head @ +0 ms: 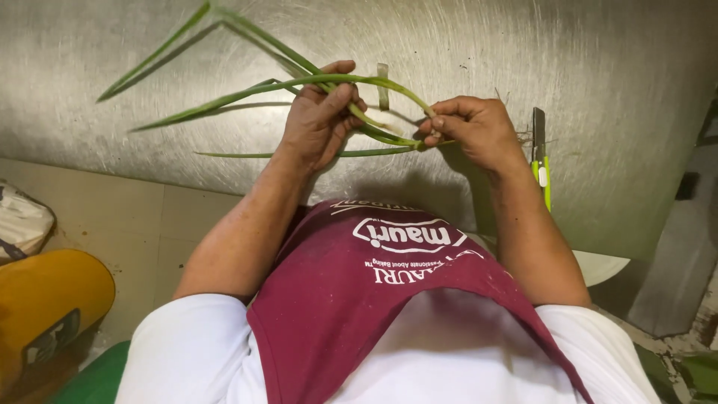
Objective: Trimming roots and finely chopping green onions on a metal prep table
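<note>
A green onion stalk (247,93) with long thin leaves is held above a steel worktop (613,82). My left hand (318,123) grips the leaves near their middle, and the leaf tips fan out to the upper left. My right hand (475,127) pinches the stalk's root end between thumb and fingers, with a leaf bent over in an arc between both hands. A small cut piece of leaf (383,86) lies on the steel just behind them.
A knife with a green and white handle (540,153) lies on the worktop right of my right hand. I wear a maroon apron (374,299) over a white shirt. A yellow container (48,307) and a white bag (22,221) sit on the tiled floor at left.
</note>
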